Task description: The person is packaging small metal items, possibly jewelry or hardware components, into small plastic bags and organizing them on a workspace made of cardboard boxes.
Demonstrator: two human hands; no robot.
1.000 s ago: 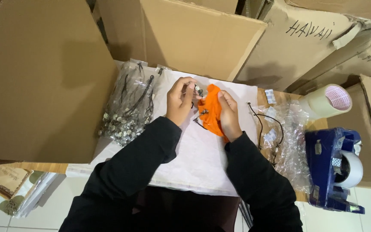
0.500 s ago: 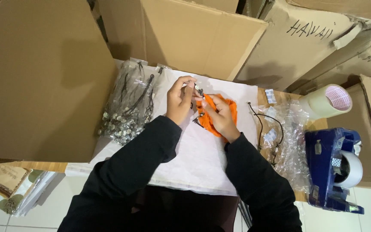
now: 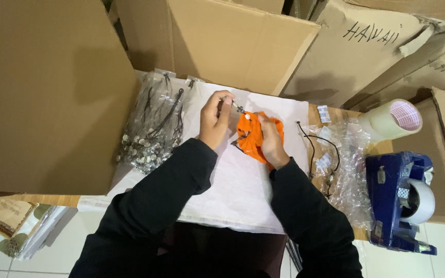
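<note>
Left hand (image 3: 213, 119) is pinched on the small metal end of a black cord (image 3: 238, 107), while the right hand (image 3: 271, 138) is closed around an orange pouch (image 3: 249, 135) at the middle of the white sheet (image 3: 243, 190) on the bench (image 3: 336, 110). Part of the cord is seen at the pouch, the end not yet tucked in. At 9 o'clock a heap of bagged cords (image 3: 153, 128) is piled; at 3 o'clock loose cords lie among clear bags (image 3: 343, 164), so much seems left
</note>
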